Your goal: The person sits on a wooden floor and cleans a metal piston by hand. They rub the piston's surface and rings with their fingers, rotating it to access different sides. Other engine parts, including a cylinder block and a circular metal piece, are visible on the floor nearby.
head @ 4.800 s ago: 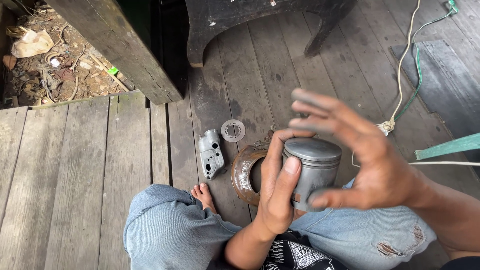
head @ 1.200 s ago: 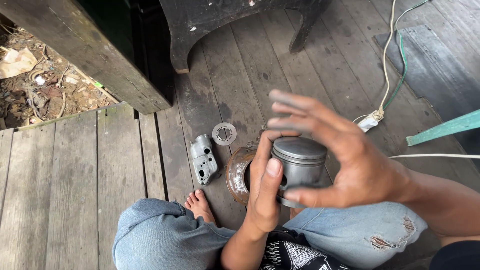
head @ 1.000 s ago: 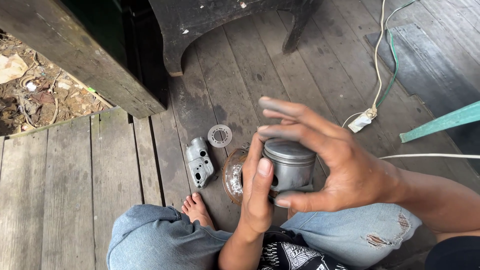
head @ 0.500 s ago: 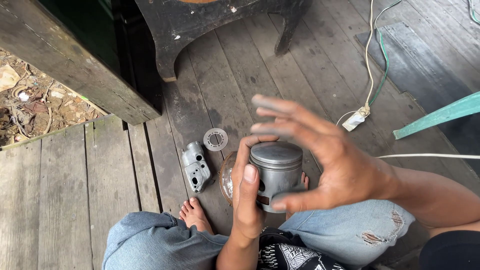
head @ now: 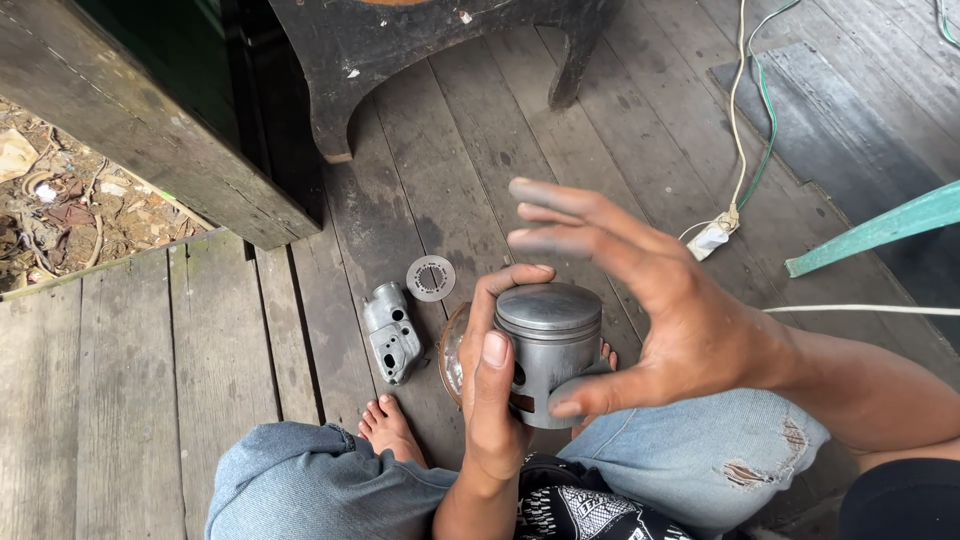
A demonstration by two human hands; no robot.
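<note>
I see view nudged since half second ago, grip unchanged. Grey cast metal housing (head: 391, 332) and perforated disc (head: 431, 278) lie on weathered planks (head: 130, 350); left hand (head: 495, 395) wraps dull steel piston (head: 550, 345), raised above knees; right hand (head: 665, 310) thumb on skirt, fingers splayed wide

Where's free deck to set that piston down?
Bare planks left of the small metal housing, running out to the left edge. More bare boards between the round disc and the dark bench leg. Crowded: around the piston, left hand, right hand, the wires and knees.
</note>
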